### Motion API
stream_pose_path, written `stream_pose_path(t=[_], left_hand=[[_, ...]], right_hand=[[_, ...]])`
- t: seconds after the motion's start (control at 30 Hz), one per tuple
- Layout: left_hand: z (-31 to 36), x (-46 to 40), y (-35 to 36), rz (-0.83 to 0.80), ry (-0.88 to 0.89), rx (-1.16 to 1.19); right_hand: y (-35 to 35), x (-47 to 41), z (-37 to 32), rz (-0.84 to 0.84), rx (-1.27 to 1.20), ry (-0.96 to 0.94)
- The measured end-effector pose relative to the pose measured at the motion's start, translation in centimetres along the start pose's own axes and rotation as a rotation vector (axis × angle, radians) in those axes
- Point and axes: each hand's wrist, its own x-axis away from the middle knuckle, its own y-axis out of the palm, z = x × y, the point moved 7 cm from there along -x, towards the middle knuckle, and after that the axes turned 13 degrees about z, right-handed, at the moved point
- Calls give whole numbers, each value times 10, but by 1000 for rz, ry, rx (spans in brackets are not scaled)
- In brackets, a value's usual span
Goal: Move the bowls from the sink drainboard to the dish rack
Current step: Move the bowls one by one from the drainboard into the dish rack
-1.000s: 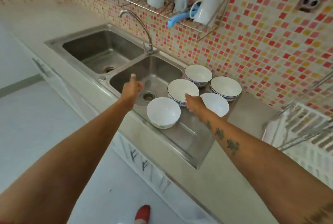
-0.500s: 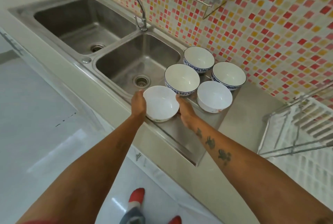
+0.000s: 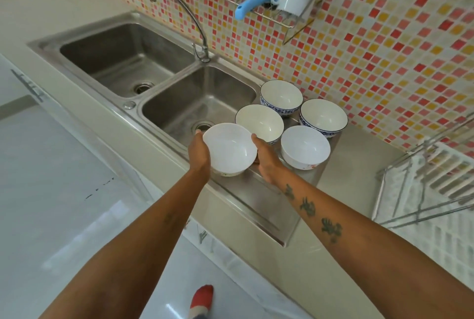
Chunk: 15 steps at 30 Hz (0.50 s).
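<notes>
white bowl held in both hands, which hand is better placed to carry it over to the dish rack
Right. The right hand cups the white bowl on the side facing the dish rack; the left hand holds the far side, over the sink.

A single view is given, taken from a wide-angle camera worn on the head and aimed forward and steeply down. The double sink (image 3: pixel 159 72) and drainboard (image 3: pixel 256 205) are seen from above at arm's reach, tilted in the frame. The tiled wall (image 3: pixel 384 62) fills the upper right; the floor (image 3: pixel 64 203) lies at lower left. Straight lines are bent near the edges.
</notes>
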Motion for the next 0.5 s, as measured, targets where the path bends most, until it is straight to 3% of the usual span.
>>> stream_pose_path(t=[0.2,0.37,0.5], left_hand=[[70,58,52,-175,-102,251],[152,149,120,-505,-107,280],[198,244,169,-792,2,159]], right_hand=[[-34,27,-110,131,-59,-235],[-106,86,-234,249,-130,-510],[-188,148,-306,388,-150,-690]])
